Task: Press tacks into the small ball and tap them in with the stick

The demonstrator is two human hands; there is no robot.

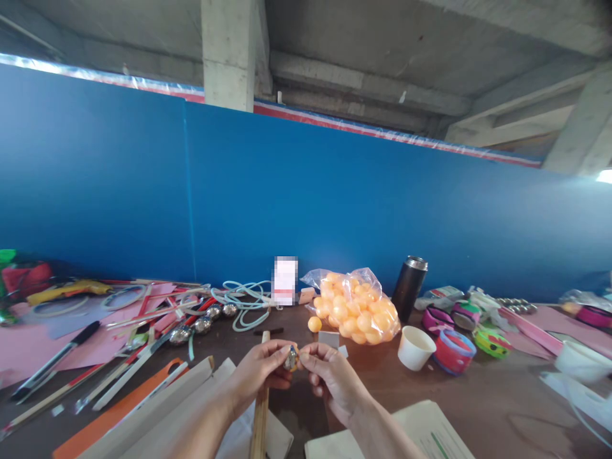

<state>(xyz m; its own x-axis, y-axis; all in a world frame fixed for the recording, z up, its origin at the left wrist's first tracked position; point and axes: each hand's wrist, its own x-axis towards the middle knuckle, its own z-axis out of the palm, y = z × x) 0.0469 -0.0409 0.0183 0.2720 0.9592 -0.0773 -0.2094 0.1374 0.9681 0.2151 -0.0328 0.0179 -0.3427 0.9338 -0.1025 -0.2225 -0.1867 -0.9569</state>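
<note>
Both my hands meet above the dark brown table in the middle of the view. Between the thumb and fingers of my left hand (268, 368) is a small shiny silver-and-gold piece (291, 358), whose exact kind I cannot make out. My right hand (329, 376) is closed in a pinch right beside it, fingertips touching or nearly touching its right side; whatever the pinch holds is hidden. A wooden stick (259, 421) lies beneath my left hand. Just beyond the hands are a loose orange ball (314, 324) and a small grey square (329, 339).
A clear bag of orange balls (354, 309) sits behind the hands, with a black bottle (409, 287) and white paper cup (416, 348) to its right. Leftward lie metal balls (203, 324), a pale cord (246, 303) and a marker (57, 360). A blue partition (306, 197) stands behind.
</note>
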